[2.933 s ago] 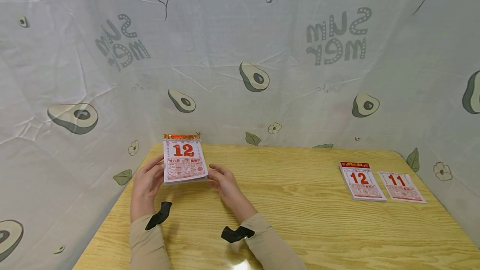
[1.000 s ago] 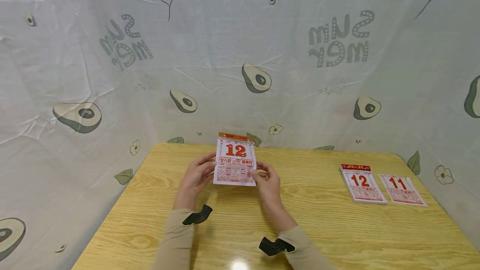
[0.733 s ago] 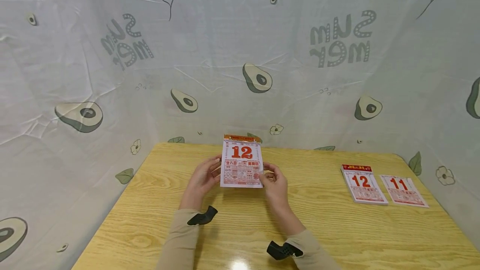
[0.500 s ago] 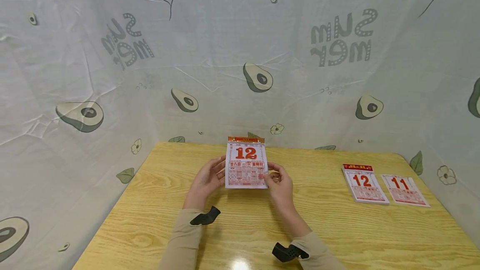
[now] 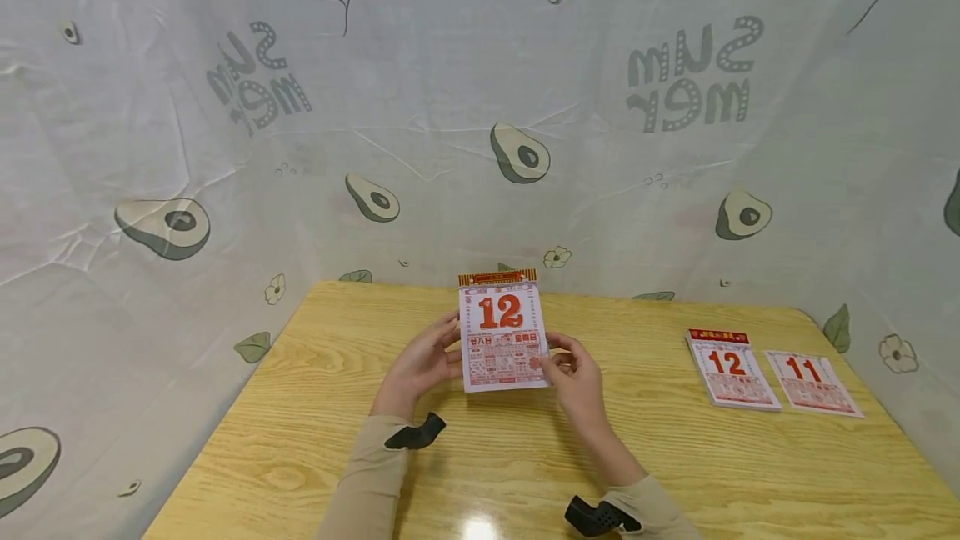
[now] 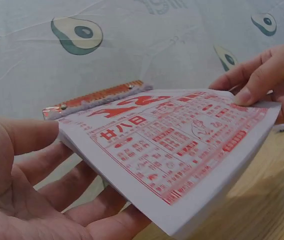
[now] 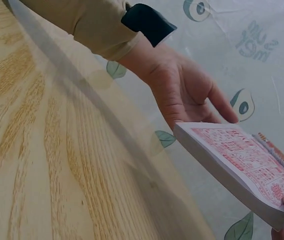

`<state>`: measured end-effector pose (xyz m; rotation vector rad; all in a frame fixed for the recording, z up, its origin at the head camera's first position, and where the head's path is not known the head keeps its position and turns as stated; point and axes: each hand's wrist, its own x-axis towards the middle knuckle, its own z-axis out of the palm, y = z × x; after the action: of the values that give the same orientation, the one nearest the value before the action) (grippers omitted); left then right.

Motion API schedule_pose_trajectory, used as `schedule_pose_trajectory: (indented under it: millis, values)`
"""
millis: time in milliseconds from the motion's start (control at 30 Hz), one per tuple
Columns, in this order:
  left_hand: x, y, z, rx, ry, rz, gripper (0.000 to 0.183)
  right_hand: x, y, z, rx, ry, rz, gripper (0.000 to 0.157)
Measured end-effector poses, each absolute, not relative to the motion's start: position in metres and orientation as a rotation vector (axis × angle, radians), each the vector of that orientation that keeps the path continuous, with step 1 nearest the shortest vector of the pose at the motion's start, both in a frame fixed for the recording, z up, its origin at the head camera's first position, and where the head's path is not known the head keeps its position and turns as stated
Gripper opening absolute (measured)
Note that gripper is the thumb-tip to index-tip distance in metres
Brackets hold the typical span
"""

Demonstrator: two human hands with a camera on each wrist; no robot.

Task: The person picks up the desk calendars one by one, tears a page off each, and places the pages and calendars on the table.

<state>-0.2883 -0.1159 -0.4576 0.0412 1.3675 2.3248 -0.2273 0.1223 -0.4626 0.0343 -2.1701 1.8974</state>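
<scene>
A thick tear-off calendar (image 5: 504,340) with a big red 12 is held up over the table, its lower edge raised toward me. My left hand (image 5: 423,363) holds its left side; in the left wrist view the thumb meets that edge and the other fingers (image 6: 77,187) spread underneath. At the lower right corner my right hand (image 5: 581,386) pinches the pad, thumb on the top sheet, as the left wrist view shows. The red and gold header strip (image 6: 99,97) sits at the far end. In the right wrist view the pad's thick side (image 7: 222,175) shows.
On the right of the wooden table (image 5: 300,440) lies a second calendar pad (image 5: 731,373), also showing 12. A single loose sheet with 11 (image 5: 813,383) lies right next to it. A pale curtain (image 5: 450,90) printed with avocados hangs behind and to the sides.
Both hands have carried the calendar from the table's left part to the middle. The right hand, earlier with fingers beside the edge, now pinches the corner. The other pad and sheet stay put.
</scene>
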Motion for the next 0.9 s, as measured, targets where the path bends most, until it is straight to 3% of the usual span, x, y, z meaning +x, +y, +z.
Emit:
schedule_pose_trajectory:
  millis: [400,900]
  values:
    - [-0.290,-0.105,-0.468,0.085,1.445,2.309,0.047,-0.227,0.134,-0.456,0.050,-2.274,1.902,0.039]
    - [-0.289,-0.094,-0.471,0.124,1.278,2.492,0.030,-0.231,0.146,-0.445,0.169,-2.495,1.771,0.050]
